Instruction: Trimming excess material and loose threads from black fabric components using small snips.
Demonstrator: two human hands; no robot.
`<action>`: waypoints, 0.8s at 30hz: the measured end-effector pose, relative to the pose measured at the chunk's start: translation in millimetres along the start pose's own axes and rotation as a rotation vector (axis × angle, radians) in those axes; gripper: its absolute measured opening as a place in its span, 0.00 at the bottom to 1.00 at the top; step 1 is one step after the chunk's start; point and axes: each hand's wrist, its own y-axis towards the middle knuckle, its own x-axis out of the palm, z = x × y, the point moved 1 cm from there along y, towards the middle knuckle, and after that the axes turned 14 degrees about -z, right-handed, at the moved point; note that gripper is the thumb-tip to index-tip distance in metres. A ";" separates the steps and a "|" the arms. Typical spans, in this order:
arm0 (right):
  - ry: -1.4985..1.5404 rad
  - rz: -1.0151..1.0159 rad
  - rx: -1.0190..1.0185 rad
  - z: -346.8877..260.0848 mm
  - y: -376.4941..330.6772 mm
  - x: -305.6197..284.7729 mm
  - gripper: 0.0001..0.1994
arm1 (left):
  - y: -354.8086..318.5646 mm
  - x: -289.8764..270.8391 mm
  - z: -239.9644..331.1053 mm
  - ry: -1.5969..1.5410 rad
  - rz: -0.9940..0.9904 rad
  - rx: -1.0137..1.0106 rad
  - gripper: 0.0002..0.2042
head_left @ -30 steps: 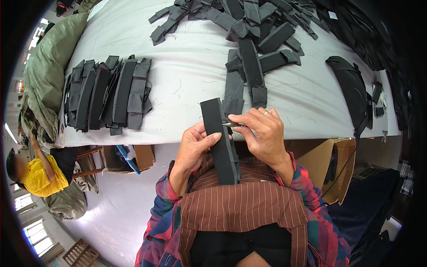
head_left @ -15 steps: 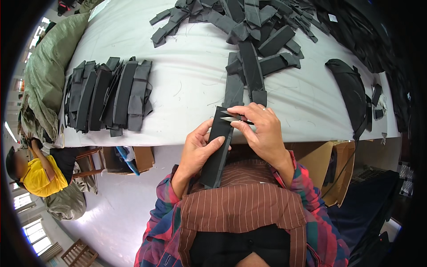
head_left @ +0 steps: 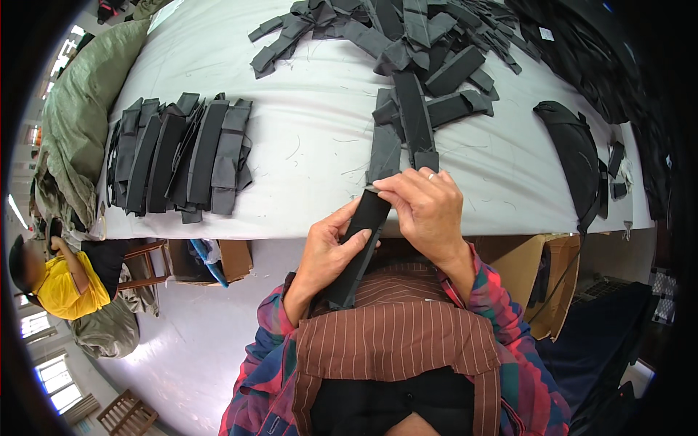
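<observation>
A long dark fabric strip point(head_left: 366, 231) slants over the table's front edge, its lower end close to my apron. My left hand point(head_left: 327, 251) grips it along the middle, with the thumb on top. At the strip's upper end, my right hand point(head_left: 430, 214) is closed, thumb and forefinger together against the corner. A small pale metal tip of thread snips point(head_left: 371, 189) shows beside those fingers; the rest is hidden by the hand. Just beyond lie more dark strips point(head_left: 416, 120), trailing from a tangled heap point(head_left: 429, 36) farther back.
Several folded strips point(head_left: 207, 156) stand in a row at the left on the white cloth point(head_left: 305, 196). A black padded piece point(head_left: 571, 156) lies at the right. Cardboard boxes point(head_left: 502, 265) sit under the table. A person in yellow point(head_left: 69, 287) is at far left.
My right hand has shifted slightly, pinching the strip's top corner; the snips' blades, plainly visible before, are now mostly hidden. The strip's upper end has dipped and turned a little right.
</observation>
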 end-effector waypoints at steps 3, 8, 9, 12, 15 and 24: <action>0.003 -0.008 0.037 0.8 -0.8 -3.7 0.07 | -0.1 -2.3 2.4 0.031 0.008 -0.009 0.26; 0.118 0.052 0.024 -1.0 1.9 -0.6 0.05 | 0.0 -2.1 4.9 0.006 -0.015 -0.014 0.26; 0.118 0.052 0.023 1.1 1.0 0.8 0.05 | -0.3 -1.8 5.4 -0.019 -0.031 -0.018 0.25; 0.050 -0.024 0.017 7.9 -3.0 1.4 0.07 | 0.1 -2.7 4.4 -0.050 -0.056 0.001 0.25; 0.312 -0.023 0.114 8.4 -2.8 -1.3 0.08 | -0.5 -3.6 5.6 -0.068 0.011 0.000 0.22; 0.356 -0.088 -0.192 -0.6 -19.9 13.3 0.15 | 6.7 -11.9 -9.6 0.027 0.088 0.135 0.14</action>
